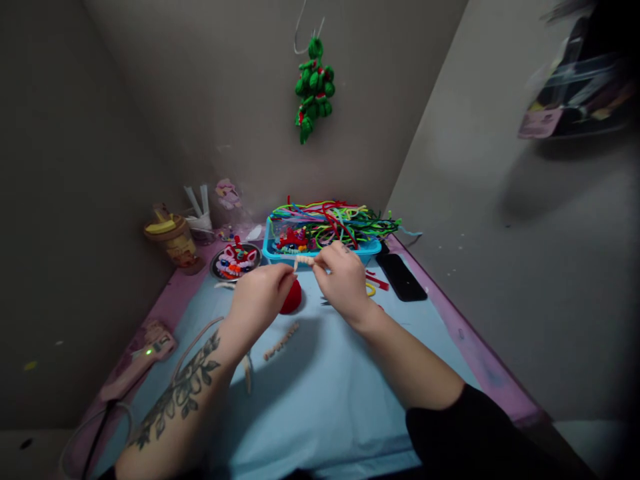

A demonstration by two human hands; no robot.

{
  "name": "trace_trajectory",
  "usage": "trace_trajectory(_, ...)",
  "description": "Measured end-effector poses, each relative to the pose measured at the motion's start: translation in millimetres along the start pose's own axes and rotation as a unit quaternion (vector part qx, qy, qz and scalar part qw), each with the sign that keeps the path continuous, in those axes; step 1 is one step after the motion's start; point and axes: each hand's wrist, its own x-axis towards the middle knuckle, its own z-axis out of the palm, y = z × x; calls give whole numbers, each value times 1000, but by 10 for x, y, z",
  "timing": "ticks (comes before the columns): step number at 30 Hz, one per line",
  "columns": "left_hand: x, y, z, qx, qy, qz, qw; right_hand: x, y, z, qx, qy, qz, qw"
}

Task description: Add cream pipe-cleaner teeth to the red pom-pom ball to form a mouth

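Pinching one end of beige coil (305,261) in fingertips of left hand (263,293); gripping the other end in fingertips of right hand (343,273). Holding both hands slightly apart, with beige coil bridging the short gap, raised over blue cloth (360,393) and just in front of blue tray (371,249). Noted red ball (291,300) below left fingertips, partly covered from view. Noted yellow-handled scissors (371,290) beside right hand, mostly hidden by it; likewise red strips (377,281), a little further right.

Marked a broad stretch of blue cloth between the forearms, running to the near edge. Found second coil (281,341) on that stretch, lying slantwise, apart from both hands. Found pale strip (247,373) just beside left forearm.

Logged limits: on far side, blue tray heaped with fuzzy stems (335,220), spilling past its right rim; on left, metal dish (213,267) of colourful pieces, tan cup (183,248), then glue gun (145,360) with green light lit; on right, black phone (401,277) near pink table edge (470,350). Logged green ornament (315,87) hanging well above the hands, against rear wall (240,80).
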Motion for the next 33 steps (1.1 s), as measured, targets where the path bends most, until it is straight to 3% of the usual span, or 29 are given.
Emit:
trace_trajectory(3, -11, 5, -50, 137, -12, 50, 989, 8, -1, 5, -62, -37, -39, 997)
trace_trajectory(7, 40, -34, -126, 182, 3, 114, 977, 30, 18, 2, -78, -95, -101, 987)
trace_trajectory(12, 102, -109, -221, 146, 20, 130, 981, 74, 83, -21, -39, -135, -183, 973)
trace_trajectory(20, 122, -237, -295, 13, -6, 127, 992, 120, 173, -67, 120, -154, -207, 959)
trace_trajectory(27, 109, -246, -370, -168, -47, 126, 977, 143, 143, -190, 325, -175, -135, 919)
trace_trajectory(33, 86, -188, -368, -257, -52, 72, 962, 135, 71, -183, 442, -133, 37, 887)
